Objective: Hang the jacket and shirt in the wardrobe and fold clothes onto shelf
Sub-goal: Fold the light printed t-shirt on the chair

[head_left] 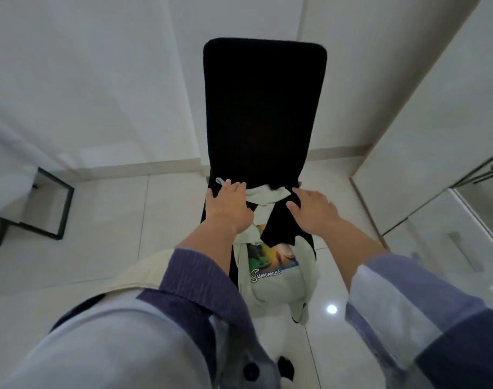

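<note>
A black high-backed chair point(263, 108) stands in front of me, with clothes piled on its seat. A pale green T-shirt point(279, 287) with a colourful "Summer" print hangs over the seat's front edge. A black garment point(281, 228) lies across the T-shirt. My left hand point(228, 204) lies flat on the pale cloth near the chair back, fingers spread. My right hand point(314, 210) rests on the black garment with its fingers slightly curved. Neither hand shows a closed grip. Both sleeves are lilac and pale grey.
A black metal frame point(57, 203) stands on the glossy tiled floor at the left. White cupboard doors point(436, 122) and a glass panel with a handle point(464, 251) line the right side. Cream fabric point(144, 273) shows under my left forearm.
</note>
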Tool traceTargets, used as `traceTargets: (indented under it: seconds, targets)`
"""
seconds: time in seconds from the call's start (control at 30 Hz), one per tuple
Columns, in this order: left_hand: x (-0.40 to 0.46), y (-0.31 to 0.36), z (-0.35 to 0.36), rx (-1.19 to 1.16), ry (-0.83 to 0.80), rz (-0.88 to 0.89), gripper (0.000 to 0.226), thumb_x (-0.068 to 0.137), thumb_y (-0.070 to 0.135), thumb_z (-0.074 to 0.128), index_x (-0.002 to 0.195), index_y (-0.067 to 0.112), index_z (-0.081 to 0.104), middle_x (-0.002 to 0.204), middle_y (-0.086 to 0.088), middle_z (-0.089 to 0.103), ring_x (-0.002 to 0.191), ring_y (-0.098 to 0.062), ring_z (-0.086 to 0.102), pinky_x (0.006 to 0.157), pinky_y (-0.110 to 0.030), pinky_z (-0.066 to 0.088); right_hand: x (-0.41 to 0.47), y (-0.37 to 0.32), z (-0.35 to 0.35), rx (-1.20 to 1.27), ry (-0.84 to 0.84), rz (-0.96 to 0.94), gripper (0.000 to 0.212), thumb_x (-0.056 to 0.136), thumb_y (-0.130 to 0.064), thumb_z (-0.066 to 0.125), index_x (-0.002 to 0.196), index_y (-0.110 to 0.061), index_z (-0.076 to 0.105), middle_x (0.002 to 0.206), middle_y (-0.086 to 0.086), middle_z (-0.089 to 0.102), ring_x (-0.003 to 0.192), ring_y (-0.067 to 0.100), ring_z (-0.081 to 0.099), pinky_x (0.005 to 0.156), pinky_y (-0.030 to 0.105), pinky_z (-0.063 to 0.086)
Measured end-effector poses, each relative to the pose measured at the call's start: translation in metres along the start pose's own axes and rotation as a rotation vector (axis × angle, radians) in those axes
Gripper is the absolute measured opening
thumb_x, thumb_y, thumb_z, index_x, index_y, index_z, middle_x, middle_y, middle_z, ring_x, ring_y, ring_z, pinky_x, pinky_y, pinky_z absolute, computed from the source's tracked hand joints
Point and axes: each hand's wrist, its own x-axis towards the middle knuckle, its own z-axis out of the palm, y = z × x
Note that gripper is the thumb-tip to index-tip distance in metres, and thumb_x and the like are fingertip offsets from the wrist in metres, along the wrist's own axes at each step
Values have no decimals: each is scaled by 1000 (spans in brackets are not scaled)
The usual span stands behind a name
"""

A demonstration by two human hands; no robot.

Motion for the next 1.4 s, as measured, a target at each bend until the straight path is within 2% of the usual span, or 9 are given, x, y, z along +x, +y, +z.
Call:
traceTargets:
  seconds: [0.33, 0.47, 0.57, 0.67, 0.8, 1.0, 1.13, 1.27, 1.4]
  targets:
    - [136, -55, 88, -106, -69, -77, 62, 93, 28, 48, 150, 19, 22, 158, 3, 22, 148, -14, 8, 118, -47, 9, 148, -3, 103, -18, -182, -90, 54, 101, -28, 39, 151, -20, 20, 155, 4, 27, 144, 24, 21, 115, 47, 23]
    - [198, -62, 132, -117, -86, -77, 57, 94, 29, 48, 147, 19, 29, 154, 0, 28, 144, -17, 20, 117, -43, 19, 206, 9, 145, -25, -238, -96, 56, 100, -22, 41, 151, -20, 19, 158, 1, 21, 146, 20, 15, 117, 45, 21]
    - [227, -64, 162, -46, -123, -81, 56, 94, 30, 48, 146, 18, 32, 154, -1, 24, 143, -20, 18, 112, -43, 26, 240, 14, 170, -41, -245, -101, 60, 97, -14, 44, 151, -20, 19, 159, 2, 16, 147, 20, 13, 118, 43, 20]
    - [244, -67, 187, 29, -142, -91, 61, 93, 38, 49, 146, 20, 28, 155, -2, 18, 143, -23, 14, 110, -44, 29, 263, 19, 191, -149, -203, -98, 68, 93, -12, 48, 152, -23, 16, 159, 1, 13, 147, 21, 10, 117, 45, 21]
    - [257, -69, 203, 88, -118, -125, 72, 91, 47, 50, 149, 23, 16, 153, -1, 11, 136, -28, 22, 97, -43, 39, 279, 23, 205, -165, 23, -114, 50, 93, -13, 47, 141, -26, 42, 140, 1, 41, 129, 25, 38, 99, 42, 36]
    - [263, -59, 202, 142, -99, -180, 61, 91, 43, 50, 144, 27, 25, 150, -4, 12, 131, -29, 24, 92, -41, 38, 298, 25, 197, -139, 67, -138, 25, 91, -6, 51, 110, -10, 66, 107, 11, 65, 98, 28, 59, 85, 41, 49]
    - [252, -48, 176, 177, -29, -195, 48, 89, 28, 54, 135, 26, 39, 143, -4, 21, 128, -29, 25, 92, -41, 36, 280, 17, 161, 19, 223, -209, 17, 94, -13, 47, 106, -12, 59, 97, 9, 64, 90, 30, 60, 85, 40, 40]
    - [236, -41, 124, 163, 68, -176, 42, 86, 19, 51, 128, 22, 47, 129, -4, 47, 127, -28, 35, 103, -44, 31, 257, -3, 103, 289, 169, -188, 17, 99, -15, 35, 107, -14, 49, 92, 10, 58, 82, 27, 56, 73, 42, 46]
    - [211, -41, 62, 181, 119, -229, 40, 80, 13, 52, 120, 19, 48, 119, -3, 55, 119, -26, 43, 95, -40, 33, 230, -23, 38, 320, 208, -220, 14, 100, -17, 34, 105, -18, 47, 80, 3, 54, 67, 20, 50, 58, 33, 38]
